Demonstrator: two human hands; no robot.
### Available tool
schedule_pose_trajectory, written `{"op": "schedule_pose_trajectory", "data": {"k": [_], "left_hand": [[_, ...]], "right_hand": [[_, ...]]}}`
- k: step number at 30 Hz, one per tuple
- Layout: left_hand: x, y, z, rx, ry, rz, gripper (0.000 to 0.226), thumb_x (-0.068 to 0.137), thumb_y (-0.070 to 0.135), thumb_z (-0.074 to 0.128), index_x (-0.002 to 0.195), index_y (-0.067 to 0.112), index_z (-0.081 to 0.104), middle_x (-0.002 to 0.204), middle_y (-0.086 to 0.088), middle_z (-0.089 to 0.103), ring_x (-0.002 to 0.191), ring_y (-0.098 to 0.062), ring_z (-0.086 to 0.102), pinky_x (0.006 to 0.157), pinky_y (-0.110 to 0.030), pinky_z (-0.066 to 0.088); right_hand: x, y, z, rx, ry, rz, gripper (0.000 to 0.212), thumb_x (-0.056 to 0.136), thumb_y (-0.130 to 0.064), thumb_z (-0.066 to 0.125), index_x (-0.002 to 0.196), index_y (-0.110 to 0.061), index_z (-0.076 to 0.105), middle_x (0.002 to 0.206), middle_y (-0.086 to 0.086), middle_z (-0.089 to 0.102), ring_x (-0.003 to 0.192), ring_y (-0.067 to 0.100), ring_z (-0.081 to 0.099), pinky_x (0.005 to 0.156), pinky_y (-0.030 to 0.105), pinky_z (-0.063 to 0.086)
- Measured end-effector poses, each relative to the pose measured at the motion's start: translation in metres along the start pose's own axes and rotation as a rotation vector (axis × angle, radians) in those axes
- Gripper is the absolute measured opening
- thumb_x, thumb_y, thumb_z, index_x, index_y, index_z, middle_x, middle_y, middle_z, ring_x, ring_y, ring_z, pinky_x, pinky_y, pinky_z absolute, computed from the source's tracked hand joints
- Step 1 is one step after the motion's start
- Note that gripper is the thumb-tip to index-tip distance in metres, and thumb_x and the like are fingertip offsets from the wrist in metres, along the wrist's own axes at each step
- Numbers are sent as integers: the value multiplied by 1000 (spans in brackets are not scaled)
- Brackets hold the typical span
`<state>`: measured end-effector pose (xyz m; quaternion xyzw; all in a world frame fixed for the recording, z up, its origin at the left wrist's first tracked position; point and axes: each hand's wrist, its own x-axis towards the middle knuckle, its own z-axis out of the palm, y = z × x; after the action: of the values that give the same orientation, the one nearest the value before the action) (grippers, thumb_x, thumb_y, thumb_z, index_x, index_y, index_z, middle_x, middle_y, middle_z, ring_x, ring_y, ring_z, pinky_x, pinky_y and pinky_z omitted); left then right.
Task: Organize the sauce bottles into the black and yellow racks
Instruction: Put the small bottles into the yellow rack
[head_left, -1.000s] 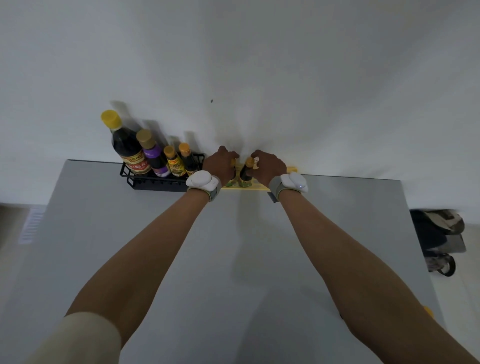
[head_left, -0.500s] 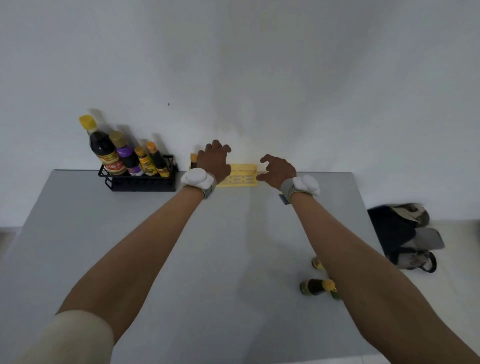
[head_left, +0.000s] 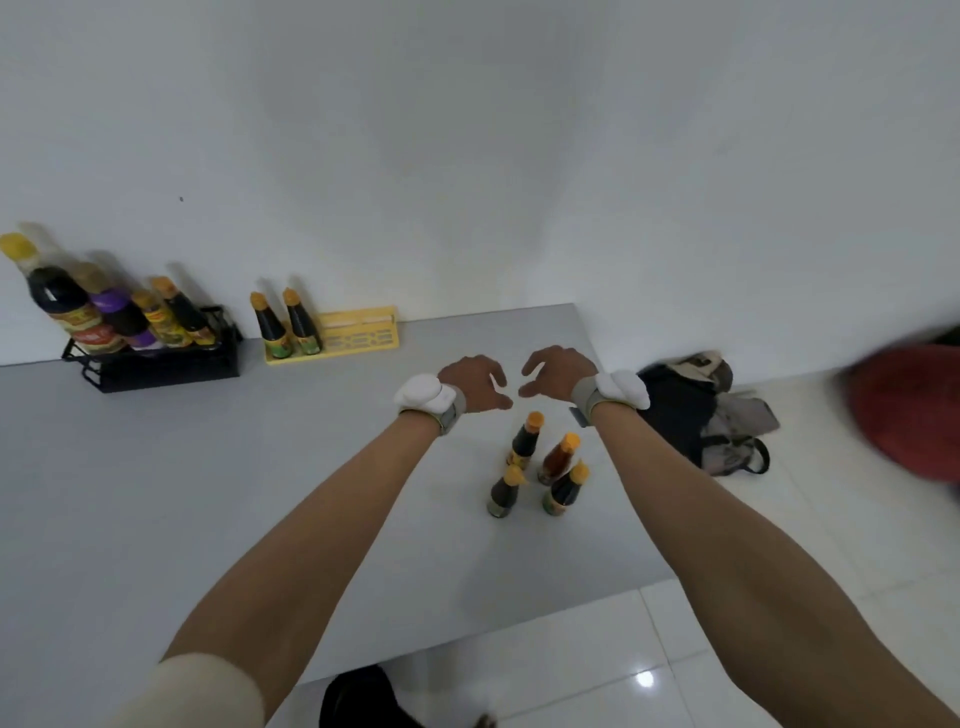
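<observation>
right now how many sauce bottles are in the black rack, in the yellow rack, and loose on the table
black rack: 4 bottles
yellow rack: 2 bottles
loose on the table, grouped between the forearms: 4 bottles
total: 10 bottles

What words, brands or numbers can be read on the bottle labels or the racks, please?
None can be read.
Bottles in the black rack: red, purple and yellow labels, print blurred.
Two bottles in the yellow rack: green-yellow labels, too small.
Four loose bottles on the table: labels too small and blurred.
</observation>
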<state>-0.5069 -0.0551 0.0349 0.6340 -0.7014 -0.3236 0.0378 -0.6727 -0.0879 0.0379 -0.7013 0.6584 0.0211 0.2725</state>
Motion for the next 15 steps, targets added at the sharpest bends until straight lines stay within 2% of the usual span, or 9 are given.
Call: {"op": "schedule_pose_trajectory", "data": {"k": [5,8,10,12,15], "left_hand": [[-8,11,46,82,-228,-16,50,70,52,77,114,27,68,129,0,59,118,-21,58,97,-31,49],[-15,9,63,83,-290,-10,50,67,52,78,112,32,69,117,4,63,98,-16,58,82,-25,43],[-17,8,72,97,-299,-3,48,65,49,80,109,32,72,108,5,65,91,-14,57,78,-23,43],[-20,7,80,115,-288,-6,45,66,44,81,107,27,74,103,3,67,90,-17,62,77,-24,48],[-20,7,81,71,-282,-48,41,71,31,80,108,14,74,93,-9,75,73,-21,66,71,-27,57]], "right_hand": [[-18,29,26,-32,-94,-2,41,73,-32,78,112,-27,68,121,0,66,108,20,64,89,32,54],[-23,36,41,-38,-87,-26,37,76,-29,75,112,-27,67,116,1,68,103,22,66,84,32,54],[-23,37,47,-33,-33,-35,30,78,-29,71,108,-26,67,113,3,70,100,24,67,78,30,53],[-21,36,52,-36,8,-41,27,79,-29,69,106,-26,67,111,4,70,98,25,67,74,29,50],[-18,31,56,-78,52,-65,27,81,-30,68,107,-24,67,115,3,68,101,25,65,76,29,48]]}}
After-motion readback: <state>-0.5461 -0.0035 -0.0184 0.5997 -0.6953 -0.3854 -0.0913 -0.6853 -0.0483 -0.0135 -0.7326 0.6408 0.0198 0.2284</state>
